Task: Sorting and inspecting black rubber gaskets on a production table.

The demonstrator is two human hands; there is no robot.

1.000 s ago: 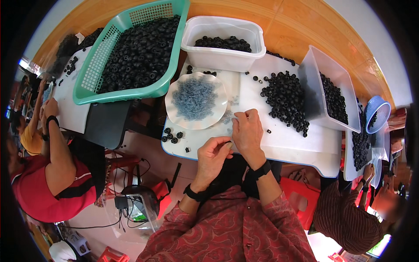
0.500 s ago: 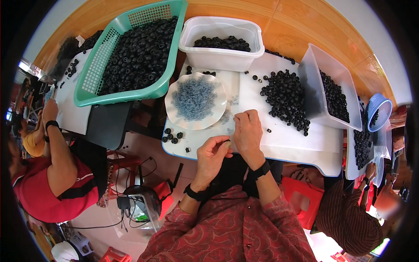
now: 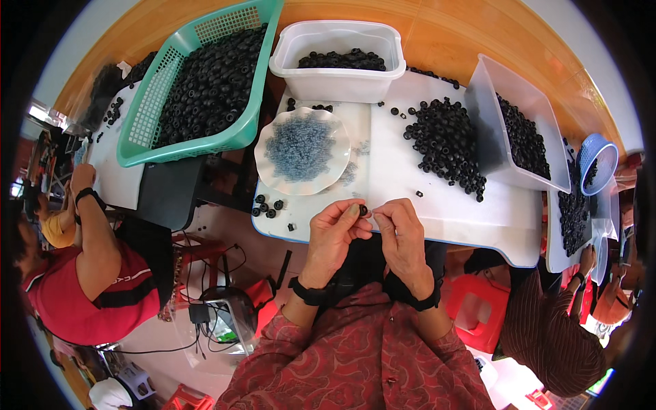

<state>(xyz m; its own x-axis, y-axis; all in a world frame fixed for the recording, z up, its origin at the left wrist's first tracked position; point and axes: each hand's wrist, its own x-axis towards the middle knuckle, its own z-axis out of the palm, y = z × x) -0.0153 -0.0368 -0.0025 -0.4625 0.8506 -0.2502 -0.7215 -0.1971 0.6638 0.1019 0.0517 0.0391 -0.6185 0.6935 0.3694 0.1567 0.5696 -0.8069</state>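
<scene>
My left hand [image 3: 333, 239] is closed in a pinch, holding a small round black part [image 3: 363, 210] with a hole in it between thumb and forefinger. Close beside it, my right hand [image 3: 404, 244] is pinched too, its fingertips almost touching the black part. Whatever lies between those fingertips is too small to make out. Both hands are over the table's near edge. Beyond the left hand stands a white wavy-rimmed plate [image 3: 268, 176] heaped with tiny clear bluish pieces [image 3: 301, 149]. A pile of black round parts [image 3: 447, 147] lies on the white table [image 3: 403, 212] to the right.
At the back are a green basket [image 3: 147, 102] of black parts and a white tub [image 3: 335, 85]. A translucent bin [image 3: 492, 116] and a blue basket [image 3: 596, 147] stand to the right. Several loose black parts [image 3: 270, 213] sit near the left edge. People work on both sides.
My right hand has come back from the tabletop by the plate to my left fingertips. The black part in my left hand now shows more clearly. The view has shifted slightly.
</scene>
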